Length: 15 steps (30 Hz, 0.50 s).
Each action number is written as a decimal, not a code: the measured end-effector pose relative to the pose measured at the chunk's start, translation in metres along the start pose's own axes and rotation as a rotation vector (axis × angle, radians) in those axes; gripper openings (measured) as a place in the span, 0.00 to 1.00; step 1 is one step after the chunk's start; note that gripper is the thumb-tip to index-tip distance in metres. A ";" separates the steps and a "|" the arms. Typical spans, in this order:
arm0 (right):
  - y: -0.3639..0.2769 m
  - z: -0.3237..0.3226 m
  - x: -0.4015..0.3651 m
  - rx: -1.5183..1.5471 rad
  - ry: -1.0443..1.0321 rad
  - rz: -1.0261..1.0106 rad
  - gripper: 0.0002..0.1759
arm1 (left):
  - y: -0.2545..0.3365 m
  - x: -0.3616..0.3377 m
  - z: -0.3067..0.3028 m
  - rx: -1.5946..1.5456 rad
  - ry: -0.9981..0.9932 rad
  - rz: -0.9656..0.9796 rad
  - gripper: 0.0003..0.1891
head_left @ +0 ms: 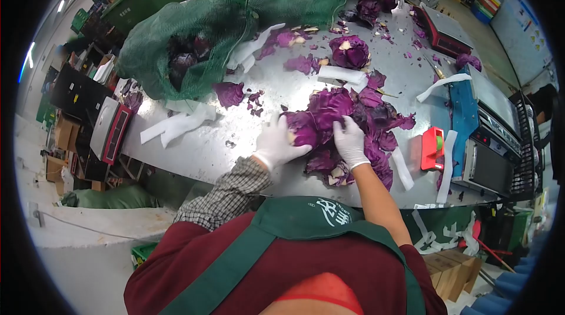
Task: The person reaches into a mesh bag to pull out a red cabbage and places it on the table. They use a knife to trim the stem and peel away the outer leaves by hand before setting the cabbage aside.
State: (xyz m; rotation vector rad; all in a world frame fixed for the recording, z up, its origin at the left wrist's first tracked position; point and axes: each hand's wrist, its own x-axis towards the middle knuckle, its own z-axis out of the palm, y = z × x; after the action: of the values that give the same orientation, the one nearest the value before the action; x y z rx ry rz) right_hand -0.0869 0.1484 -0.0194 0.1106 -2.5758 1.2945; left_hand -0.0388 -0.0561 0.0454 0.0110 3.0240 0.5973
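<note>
Left hand (276,143): gloved, gripping the left side of a purple cabbage (306,128).
Right hand (351,141): gloved, against the right side; whether it grips, cannot tell.
Cabbage: between both hands, over the worktop (200,149), beside loose leaves (381,168).

Bright, cool light reaches my gloved fingers (352,129), with tube lights (61,6) glowing at upper left; white glare washes patches of the metal tabletop (188,159), the space beneath is dim, far edges go soft, and the view bows toward a black, round border
</note>
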 end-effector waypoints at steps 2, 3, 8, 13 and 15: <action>0.025 0.003 0.005 0.285 -0.096 0.319 0.15 | -0.038 -0.017 0.015 -0.122 0.140 0.175 0.54; 0.016 -0.006 0.005 0.352 -0.188 0.475 0.15 | -0.053 -0.026 0.018 -0.181 0.148 0.249 0.55; 0.007 -0.016 0.025 0.196 -0.336 0.566 0.22 | -0.100 -0.063 0.038 -0.439 0.147 0.121 0.58; -0.050 -0.034 0.017 0.024 -0.134 -0.068 0.37 | -0.079 -0.061 0.023 -0.390 0.056 0.169 0.58; -0.064 -0.021 0.014 0.096 -0.400 -0.253 0.42 | -0.069 -0.055 0.016 -0.416 0.015 0.157 0.58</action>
State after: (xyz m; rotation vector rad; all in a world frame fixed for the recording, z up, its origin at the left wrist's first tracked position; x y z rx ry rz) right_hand -0.0844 0.1270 0.0461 0.7588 -2.6949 1.4127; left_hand 0.0171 -0.1149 0.0075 0.2264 2.8659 1.2303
